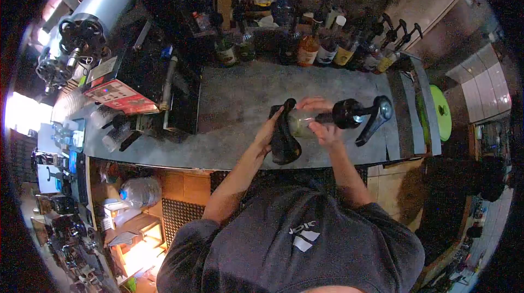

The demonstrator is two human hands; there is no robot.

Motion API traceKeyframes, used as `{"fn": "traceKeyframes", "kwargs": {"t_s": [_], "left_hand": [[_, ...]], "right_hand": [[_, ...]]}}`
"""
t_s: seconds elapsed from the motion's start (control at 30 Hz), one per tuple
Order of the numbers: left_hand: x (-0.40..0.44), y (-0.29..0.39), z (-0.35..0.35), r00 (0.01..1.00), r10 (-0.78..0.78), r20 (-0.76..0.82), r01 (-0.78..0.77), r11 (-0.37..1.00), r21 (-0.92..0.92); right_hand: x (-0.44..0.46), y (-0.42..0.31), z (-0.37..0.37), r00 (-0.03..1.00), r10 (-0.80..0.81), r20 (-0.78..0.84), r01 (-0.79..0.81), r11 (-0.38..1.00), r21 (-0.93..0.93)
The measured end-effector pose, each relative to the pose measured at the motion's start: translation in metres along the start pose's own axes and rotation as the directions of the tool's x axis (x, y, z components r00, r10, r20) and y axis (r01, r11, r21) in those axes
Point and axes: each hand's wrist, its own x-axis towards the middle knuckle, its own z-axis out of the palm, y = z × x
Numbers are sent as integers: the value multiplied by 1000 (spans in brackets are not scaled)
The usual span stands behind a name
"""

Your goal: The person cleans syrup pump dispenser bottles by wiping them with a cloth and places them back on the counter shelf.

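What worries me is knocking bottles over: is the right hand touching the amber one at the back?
Apart. The head view shows bare grey counter between the right hand and the amber bottle, which stands farther back.

Two bare hands show, one left hand [267, 132] and one right hand [327, 131], with one clear bottle [302, 123], one black pump head [382, 109] and one black curved piece [286, 145] at them. One grey countertop [240, 93] carries at least seven more bottles [307, 51] in a row, too dim for an exact count, and three raised pump spouts [402, 24]. Elsewhere there are one lime-green round lid [440, 118], one large water bottle [143, 191] and one red-and-white printed sheet [123, 96].
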Motion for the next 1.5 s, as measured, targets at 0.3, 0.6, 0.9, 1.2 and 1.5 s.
{"fn": "traceKeyframes", "kwargs": {"t_s": [0.3, 0.6, 0.9, 1.2, 1.5], "left_hand": [[16, -4, -9, 986, 126, -110, -119, 990, 71], [22, -21, -23, 997, 61, 39, -56, 991, -121], [-1, -15, -18, 986, 75, 148, -29, 956, -291], [-24, 12, 5, 936, 103, 336, 27, 932, -362], [33, -14, -36, 997, -81, 19, 83, 979, -188]], "right_hand": [[6, -16, 3, 997, 48, -62, -47, 999, 15], [4, 0, -8, 985, 66, -159, -57, 997, 59], [7, 10, 2, 972, 157, -176, -111, 962, 249], [14, 1, 10, 973, 123, -195, -104, 989, 106], [14, -3, 16, 969, 96, -229, -126, 985, -120]]}}
